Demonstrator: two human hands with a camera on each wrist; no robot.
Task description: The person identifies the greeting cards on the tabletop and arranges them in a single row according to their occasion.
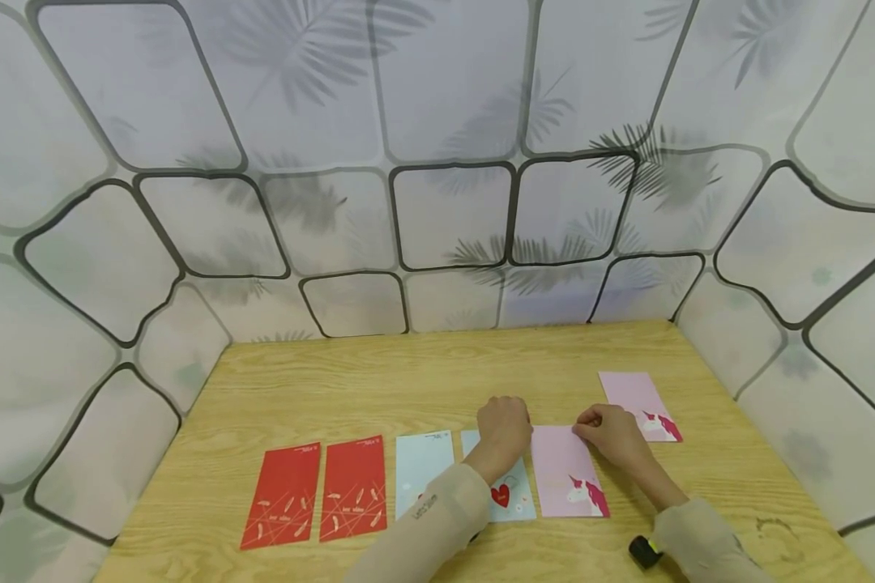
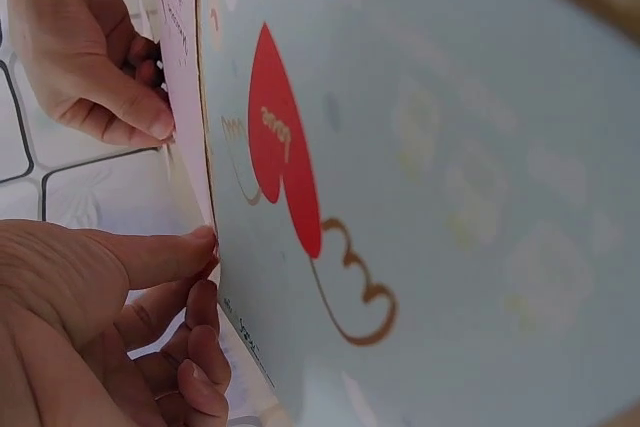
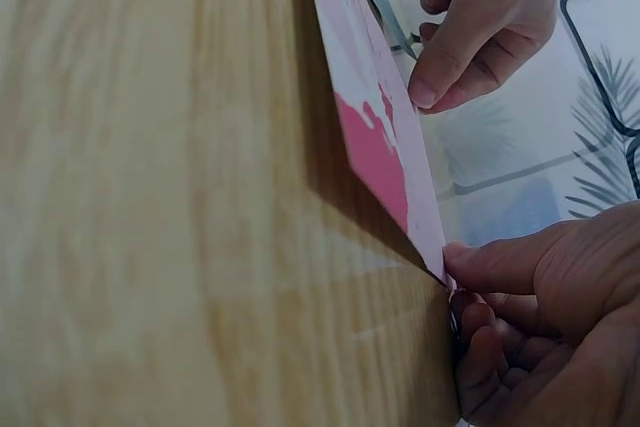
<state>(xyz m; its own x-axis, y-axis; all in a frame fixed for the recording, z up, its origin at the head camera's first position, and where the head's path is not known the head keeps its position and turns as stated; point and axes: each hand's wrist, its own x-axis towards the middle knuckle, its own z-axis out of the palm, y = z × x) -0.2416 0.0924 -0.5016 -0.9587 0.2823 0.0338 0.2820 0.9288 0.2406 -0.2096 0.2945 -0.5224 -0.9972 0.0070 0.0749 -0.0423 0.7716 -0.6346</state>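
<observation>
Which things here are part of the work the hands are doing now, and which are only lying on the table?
In hand:
- pink unicorn envelope, far corners pinched by left hand and right hand

Lying about:
- second pink envelope
- heart envelope
- pale blue envelope
- two red envelopes
- table

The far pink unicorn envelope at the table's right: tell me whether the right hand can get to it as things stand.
Probably yes. The far pink unicorn envelope lies bare just beyond the right hand, nothing between them; but that hand now pinches the near pink unicorn envelope.
</observation>
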